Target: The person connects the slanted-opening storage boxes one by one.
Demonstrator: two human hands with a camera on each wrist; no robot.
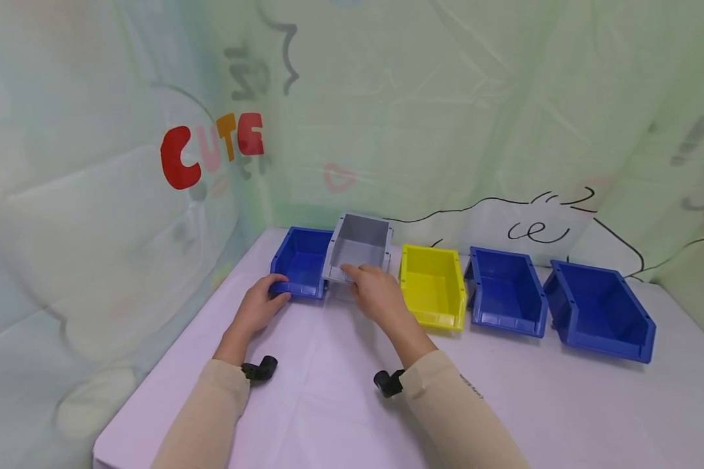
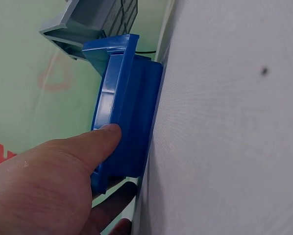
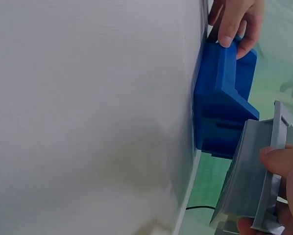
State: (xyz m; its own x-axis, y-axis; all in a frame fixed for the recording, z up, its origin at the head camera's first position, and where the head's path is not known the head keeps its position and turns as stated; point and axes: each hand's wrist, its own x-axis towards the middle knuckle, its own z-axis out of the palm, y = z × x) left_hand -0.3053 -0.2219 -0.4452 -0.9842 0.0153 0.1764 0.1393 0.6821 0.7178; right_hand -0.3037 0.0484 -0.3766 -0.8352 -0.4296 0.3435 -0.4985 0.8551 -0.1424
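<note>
In the head view, my left hand (image 1: pixel 257 307) grips the front left corner of a blue storage bin (image 1: pixel 302 264) standing on the table. The left wrist view shows the thumb on the bin's front lip, with other fingers partly hidden behind its side. My right hand (image 1: pixel 380 296) pinches the front lip of a grey bin (image 1: pixel 360 246). That grey bin (image 3: pixel 247 174) is off the table, tilted, its side close to the blue one in the right wrist view; whether they touch I cannot tell. Both bins look empty inside.
To the right stand a yellow bin (image 1: pixel 431 286), a blue bin (image 1: pixel 507 290) and another blue bin (image 1: pixel 601 312), side by side. A pale cloth covers the table (image 1: pixel 317 404). Printed curtains (image 1: pixel 446 117) hang behind it and at the left.
</note>
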